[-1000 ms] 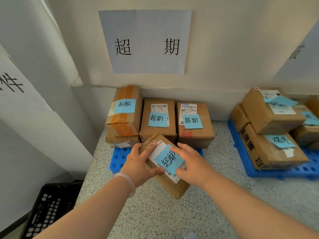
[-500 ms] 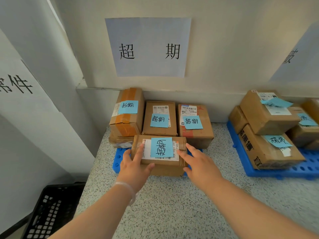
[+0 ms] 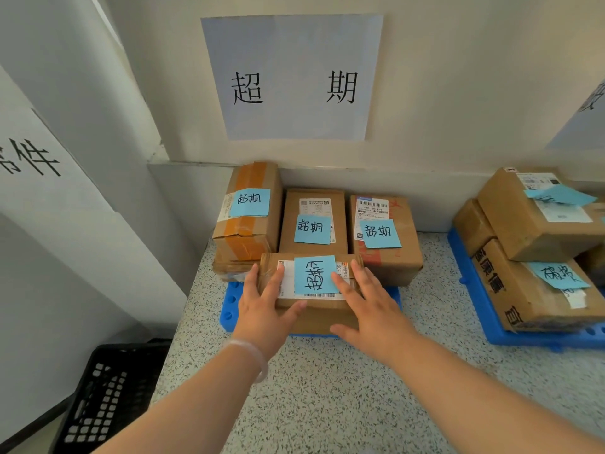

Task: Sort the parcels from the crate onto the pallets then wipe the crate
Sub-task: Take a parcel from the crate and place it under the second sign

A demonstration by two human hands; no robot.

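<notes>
Left hand and right hand press flat, fingers spread, on my blue-noted parcel at the blue pallet front edge; lifting off unevenly could tip it onto the table.

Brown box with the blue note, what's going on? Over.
Left hand and right hand flat on brown cardboard parcel. Parcel on blue plastic pallet. More brown parcels close behind.

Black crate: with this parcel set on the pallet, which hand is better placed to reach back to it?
Left, probably. The black crate sits low on the left, on the same side as the left hand. The right hand rests on the far end of the front parcel and would have to cross over.
</notes>
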